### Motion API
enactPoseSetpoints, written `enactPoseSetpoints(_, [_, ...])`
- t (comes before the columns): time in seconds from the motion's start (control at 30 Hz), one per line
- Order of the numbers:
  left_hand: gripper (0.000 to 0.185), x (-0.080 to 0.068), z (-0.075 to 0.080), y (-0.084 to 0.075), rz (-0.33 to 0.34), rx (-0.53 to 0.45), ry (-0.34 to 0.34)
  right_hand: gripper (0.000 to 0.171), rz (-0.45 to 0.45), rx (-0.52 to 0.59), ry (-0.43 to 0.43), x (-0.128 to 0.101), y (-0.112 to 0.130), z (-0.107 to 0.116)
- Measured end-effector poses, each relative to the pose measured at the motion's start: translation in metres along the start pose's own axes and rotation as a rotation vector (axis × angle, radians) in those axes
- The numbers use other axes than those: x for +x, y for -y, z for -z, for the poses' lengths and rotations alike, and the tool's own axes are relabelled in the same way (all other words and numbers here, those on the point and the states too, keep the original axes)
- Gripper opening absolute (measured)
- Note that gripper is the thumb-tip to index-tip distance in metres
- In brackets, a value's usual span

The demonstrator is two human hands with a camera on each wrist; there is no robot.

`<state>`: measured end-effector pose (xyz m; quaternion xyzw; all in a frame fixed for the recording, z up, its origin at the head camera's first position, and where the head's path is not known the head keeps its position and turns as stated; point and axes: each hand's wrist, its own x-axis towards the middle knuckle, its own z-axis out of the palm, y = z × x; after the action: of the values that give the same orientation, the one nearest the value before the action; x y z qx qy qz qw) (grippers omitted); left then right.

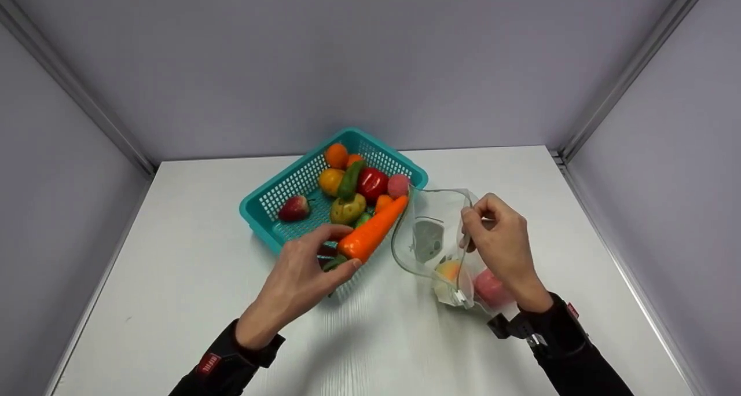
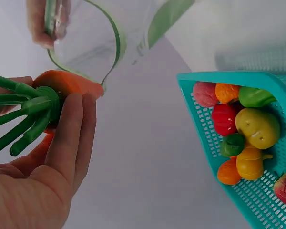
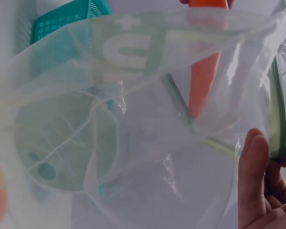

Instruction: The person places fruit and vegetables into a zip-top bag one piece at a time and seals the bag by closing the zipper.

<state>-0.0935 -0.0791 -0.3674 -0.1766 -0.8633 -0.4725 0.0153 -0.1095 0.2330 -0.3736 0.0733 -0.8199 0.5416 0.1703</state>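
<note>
Two hands busy: left hand [image 1: 301, 274] grasps the carrot [image 1: 373, 229] near its leafy end — light, stiff, smooth; right hand [image 1: 501, 239] pinches the floppy bag [image 1: 431, 234] rim

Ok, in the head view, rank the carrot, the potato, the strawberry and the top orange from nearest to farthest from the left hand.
1. Carrot, held in the left hand.
2. Potato, basket middle, just beyond the carrot.
3. Strawberry, basket's left side; close to the potato's distance, hard to separate.
4. Orange, basket's far corner.
</note>
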Motion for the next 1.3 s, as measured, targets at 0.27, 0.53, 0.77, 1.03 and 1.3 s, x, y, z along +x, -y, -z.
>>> enactPoseSetpoints(0.27, [0.043, -0.009, 0.002, -0.008, -0.055, 0.047, -0.06, 0.02, 0.015, 0.004, 0.0, 0.001, 0.001, -0.001])
enactPoseSetpoints(0.53, [0.04, 0.009, -0.025, -0.019, -0.127, 0.157, 0.08, 0.02, 0.02, 0.001, 0.02, 0.001, 0.003, -0.004])
enactPoseSetpoints(0.77, [0.04, 0.031, -0.046, -0.02, -0.207, 0.221, 0.125, 0.018, 0.008, -0.002, 0.044, -0.001, 0.003, -0.009])
enactPoseSetpoints(1.03, [0.037, 0.047, -0.073, -0.017, -0.309, 0.29, 0.176, 0.02, 0.018, 0.012, 0.051, -0.002, 0.005, -0.009])
enactPoseSetpoints(1.3, [0.039, 0.055, -0.104, -0.005, -0.408, 0.349, 0.104, 0.02, 0.012, 0.04, 0.054, -0.004, 0.005, -0.009])
